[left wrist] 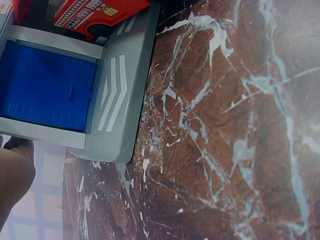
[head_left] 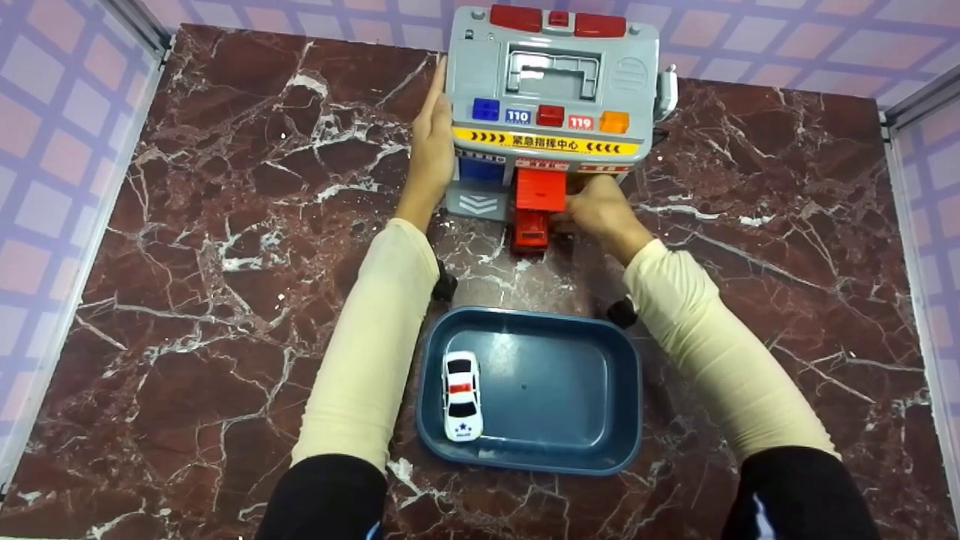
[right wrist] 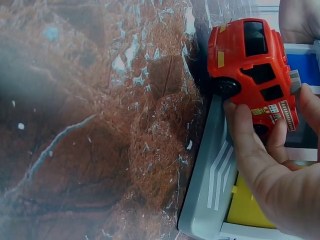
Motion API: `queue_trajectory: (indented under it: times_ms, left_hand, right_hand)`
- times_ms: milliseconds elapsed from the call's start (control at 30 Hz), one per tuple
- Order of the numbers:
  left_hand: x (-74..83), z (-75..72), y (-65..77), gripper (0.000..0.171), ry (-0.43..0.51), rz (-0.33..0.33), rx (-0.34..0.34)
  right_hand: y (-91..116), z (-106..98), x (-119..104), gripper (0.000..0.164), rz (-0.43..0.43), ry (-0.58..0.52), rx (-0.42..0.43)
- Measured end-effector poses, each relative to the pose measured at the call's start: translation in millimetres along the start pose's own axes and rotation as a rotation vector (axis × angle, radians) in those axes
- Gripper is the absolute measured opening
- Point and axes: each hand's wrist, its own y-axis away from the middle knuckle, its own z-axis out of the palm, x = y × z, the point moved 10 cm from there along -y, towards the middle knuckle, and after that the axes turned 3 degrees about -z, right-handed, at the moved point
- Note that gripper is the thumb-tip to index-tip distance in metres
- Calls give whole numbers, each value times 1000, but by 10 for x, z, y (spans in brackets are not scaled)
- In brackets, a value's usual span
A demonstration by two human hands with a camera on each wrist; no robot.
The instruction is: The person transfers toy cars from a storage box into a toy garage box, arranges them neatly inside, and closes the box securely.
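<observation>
A grey toy emergency station (head_left: 476, 71) stands at the back, a yellow strip along its front edge. My left hand (head_left: 433, 142) lies along its left side with fingers straight. At the middle bay, my right hand (head_left: 604, 210) grips a red toy fire truck (head_left: 540, 193) from its right side. In the right wrist view, fingertips and thumb press round the truck's lower side and top, its cab facing out over the ramp (right wrist: 212, 180). The truck's rear end is hidden under the station's front. A blue door (left wrist: 47, 85) closes the left bay; a yellow door (right wrist: 250, 205) shows beside the right hand.
Nearer the body, between the forearms, sits a dark blue plastic tray (head_left: 525, 313). A white toy police car (head_left: 461, 409) lies along the tray's left side. The floor is dark red marble pattern, with checked panels (head_left: 300, 15) at the back and sides.
</observation>
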Motion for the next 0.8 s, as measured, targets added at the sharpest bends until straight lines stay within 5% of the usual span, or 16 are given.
queue_trajectory:
  times_ms: [467, 800]
  left_hand:
    - [-257, -42, -152, 49, -30, -19, 14]
    - [-38, -10, -31, 50, -33, 3, 3]
  right_hand:
    - [4, -36, -13, 31, -50, 102, 35]
    - [16, -35, 25, 25, -37, 271, -28]
